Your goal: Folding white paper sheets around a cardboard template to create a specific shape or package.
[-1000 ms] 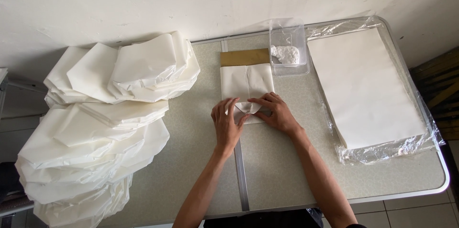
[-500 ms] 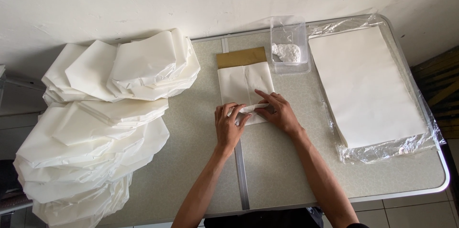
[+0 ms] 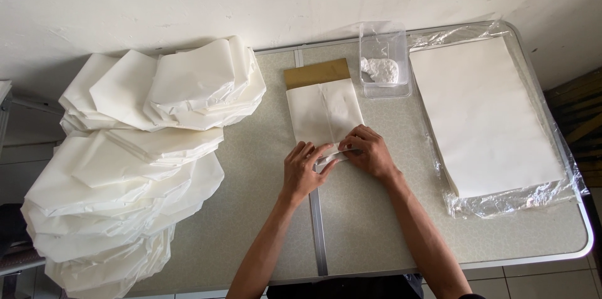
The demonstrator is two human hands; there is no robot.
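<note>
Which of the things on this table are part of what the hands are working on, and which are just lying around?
In use: left hand and right hand, pressing the near end of the white folded paper bag; the brown card strip showing at its far end.

Lying about: clear plastic tub of white paste, flat white sheet stack on plastic wrap, heaps of folded white paper.

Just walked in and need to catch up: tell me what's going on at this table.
A person's left hand and right hand press down the near end of a folded white paper sheet, which lies over a flat brown card on the speckled folding table. Piles of folded white paper sit left; a plastic-wrapped stack of flat white sheets and a clear plastic tub sit right.
</note>
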